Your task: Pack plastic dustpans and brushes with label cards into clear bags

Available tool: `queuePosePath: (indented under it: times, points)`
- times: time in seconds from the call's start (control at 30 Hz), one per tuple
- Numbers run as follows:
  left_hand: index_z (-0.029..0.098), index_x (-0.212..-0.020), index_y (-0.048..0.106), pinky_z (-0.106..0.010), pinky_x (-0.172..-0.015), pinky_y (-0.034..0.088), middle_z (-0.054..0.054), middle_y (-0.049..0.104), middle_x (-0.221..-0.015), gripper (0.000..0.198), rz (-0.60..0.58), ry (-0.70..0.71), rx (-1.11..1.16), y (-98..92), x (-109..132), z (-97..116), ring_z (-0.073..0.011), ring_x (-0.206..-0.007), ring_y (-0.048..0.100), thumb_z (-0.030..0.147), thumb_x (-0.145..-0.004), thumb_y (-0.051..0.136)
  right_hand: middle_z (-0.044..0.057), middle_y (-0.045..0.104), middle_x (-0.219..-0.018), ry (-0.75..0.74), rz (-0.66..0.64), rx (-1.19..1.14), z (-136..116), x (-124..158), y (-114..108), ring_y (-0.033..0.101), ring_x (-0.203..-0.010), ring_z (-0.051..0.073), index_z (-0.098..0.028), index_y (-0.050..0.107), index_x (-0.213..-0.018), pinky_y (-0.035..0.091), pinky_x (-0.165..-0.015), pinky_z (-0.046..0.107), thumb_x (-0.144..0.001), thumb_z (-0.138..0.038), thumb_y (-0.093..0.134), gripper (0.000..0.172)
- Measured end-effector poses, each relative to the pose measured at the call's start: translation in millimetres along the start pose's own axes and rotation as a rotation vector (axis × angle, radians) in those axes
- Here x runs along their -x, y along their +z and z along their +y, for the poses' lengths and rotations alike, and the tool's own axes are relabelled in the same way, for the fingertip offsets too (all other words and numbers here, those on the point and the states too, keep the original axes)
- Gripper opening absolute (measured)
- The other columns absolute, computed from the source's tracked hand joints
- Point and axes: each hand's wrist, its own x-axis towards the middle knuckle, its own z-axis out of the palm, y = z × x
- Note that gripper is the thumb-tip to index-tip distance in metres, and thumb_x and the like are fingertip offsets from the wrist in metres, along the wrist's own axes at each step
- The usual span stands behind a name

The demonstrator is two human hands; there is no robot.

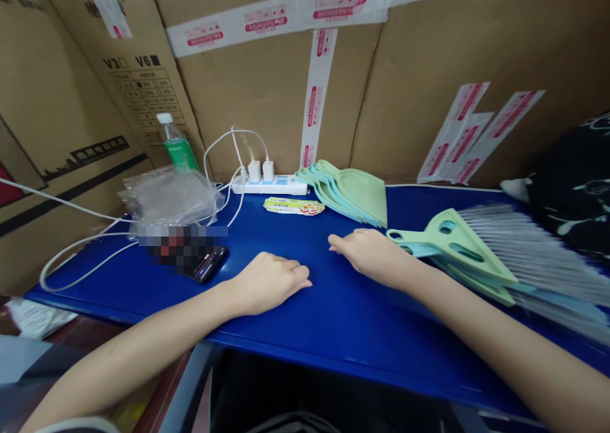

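Observation:
My left hand (pixel 269 283) rests on the blue table with its fingers curled in and nothing showing in it. Across a small gap, my right hand (pixel 369 255) is also closed, the fingers folded together and no object visible. Just behind the right hand lies a stack of pale green and blue dustpans (pixel 365 188). To its right, several small hand brushes (pixel 457 242) with green and blue heads and clear grey bristles are piled up, close to my right forearm. A phone (pixel 210 264) lies to the left of my left hand.
Behind the hands are a yellow-green printed wrapper (pixel 293 206) and a white power strip (pixel 293 185) with chargers and cables. Clear plastic bags (pixel 166 194) and a green-labelled bottle (pixel 178 147) stand at the left. Cardboard (pixel 267 83) walls the back; dark patterned fabric (pixel 572 178) is at right.

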Motion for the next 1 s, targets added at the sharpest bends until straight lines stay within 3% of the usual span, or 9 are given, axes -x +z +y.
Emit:
queuePosePath:
  times: [0.1, 0.2, 0.4, 0.5, 0.63, 0.8, 0.87, 1.0]
  points:
    - [0.019, -0.077, 0.053, -0.025, -0.052, 0.036, 0.002, 0.063, -0.071, 0.025, 0.008, -0.01, -0.051, -0.9, -0.4, 0.4, -0.0133, -0.06, 0.062, 0.03, -0.097, 0.043, 0.008, 0.073, -0.081, 0.016, -0.023, -0.004, -1.3, 1.2, -0.1, 0.066, -0.073, 0.021, -0.015, 0.057, -0.099, 0.028, -0.056, 0.029, -0.087, -0.003, 0.04, 0.023]
    - [0.019, -0.081, 0.052, -0.025, -0.053, 0.038, 0.002, 0.062, -0.074, 0.021, 0.031, 0.003, -0.083, -0.8, 0.2, 0.6, -0.0131, -0.061, 0.061, 0.027, -0.097, 0.042, 0.009, 0.072, -0.074, 0.04, 0.005, 0.026, -3.0, 2.1, 1.7, 0.065, -0.068, 0.021, -0.013, 0.055, -0.101, 0.025, -0.055, 0.03, -0.09, -0.008, 0.037, 0.021]
    - [0.019, -0.078, 0.053, -0.026, -0.055, 0.04, 0.001, 0.062, -0.072, 0.016, 0.038, 0.013, -0.065, -1.9, 1.7, 0.3, -0.0142, -0.061, 0.061, 0.021, -0.093, 0.046, 0.007, 0.071, -0.072, 0.031, 0.002, 0.04, -5.7, 0.9, 1.7, 0.066, -0.065, 0.02, -0.017, 0.059, -0.085, 0.02, -0.051, 0.03, -0.096, -0.022, 0.037, 0.026]
    - [0.019, -0.072, 0.053, -0.026, -0.055, 0.039, 0.002, 0.062, -0.066, 0.026, 0.044, 0.022, -0.045, -0.8, 1.9, -0.5, -0.014, -0.059, 0.061, 0.026, -0.095, 0.044, 0.006, 0.072, -0.075, 0.02, -0.014, 0.018, -6.4, 0.6, -0.1, 0.066, -0.069, 0.019, -0.018, 0.061, -0.071, 0.023, -0.052, 0.029, -0.096, -0.023, 0.039, 0.033]
    - [0.018, -0.068, 0.052, -0.026, -0.054, 0.038, 0.001, 0.063, -0.061, 0.035, 0.046, 0.0, -0.043, 2.7, 1.7, -2.4, -0.0146, -0.057, 0.062, 0.035, -0.098, 0.041, 0.005, 0.071, -0.072, 0.026, -0.008, 0.015, -5.9, 1.0, -0.8, 0.066, -0.068, 0.019, -0.018, 0.062, -0.069, 0.024, -0.051, 0.028, -0.096, -0.025, 0.042, 0.034]
    - [0.018, -0.089, 0.055, -0.025, -0.056, 0.041, 0.0, 0.07, -0.074, 0.012, -0.004, -0.024, -0.014, 2.9, 1.1, -3.8, -0.016, -0.065, 0.066, 0.018, -0.095, 0.044, 0.006, 0.072, -0.073, 0.071, -0.04, 0.037, -5.6, 2.1, -2.9, 0.068, -0.068, 0.02, -0.018, 0.065, -0.075, 0.022, -0.05, 0.029, -0.096, -0.026, 0.042, 0.032]
    - [0.018, -0.099, 0.053, -0.025, -0.06, 0.044, -0.001, 0.072, -0.082, 0.012, 0.014, -0.031, 0.0, 1.6, 1.1, -3.7, -0.016, -0.07, 0.067, 0.012, -0.094, 0.044, 0.006, 0.072, -0.073, 0.096, -0.064, 0.044, -6.1, 2.7, -4.9, 0.068, -0.068, 0.021, -0.018, 0.066, -0.079, 0.022, -0.049, 0.029, -0.097, -0.028, 0.04, 0.033]
    - [0.018, -0.095, 0.053, -0.025, -0.055, 0.042, 0.001, 0.067, -0.063, 0.016, 0.028, -0.144, -0.057, 0.2, 1.9, -3.5, -0.016, -0.055, 0.064, 0.024, -0.098, 0.038, 0.009, 0.071, -0.071, 0.138, -0.078, 0.056, -6.9, 3.3, -6.9, 0.068, -0.068, 0.023, -0.018, 0.066, -0.083, 0.024, -0.05, 0.029, -0.099, -0.031, 0.035, 0.038]
